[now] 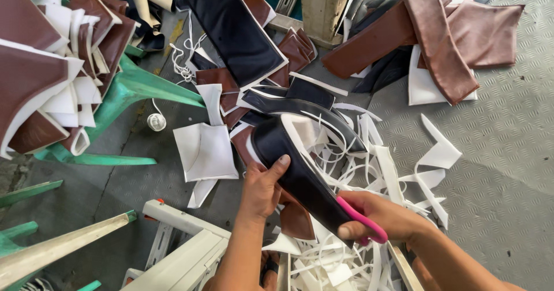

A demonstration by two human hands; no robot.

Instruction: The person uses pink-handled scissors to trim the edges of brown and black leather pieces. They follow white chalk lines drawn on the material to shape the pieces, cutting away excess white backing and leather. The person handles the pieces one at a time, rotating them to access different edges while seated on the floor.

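Black piece (294, 167) held above white scraps (369, 170) on floor | left hand (262, 190) pinching its edge | right hand (375, 216) closed on pink scissors (362, 219) at its lower end | likely light, floppy, slick; best gripped near edge.

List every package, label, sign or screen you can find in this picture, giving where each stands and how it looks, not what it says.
None: no package, label, sign or screen shows in this view.
The left hand holds a black leather-like piece and the right hand holds pink-handled scissors; neither thing bears a visible label.
Brown and white cut pieces and white trimmings lie about, all plain.
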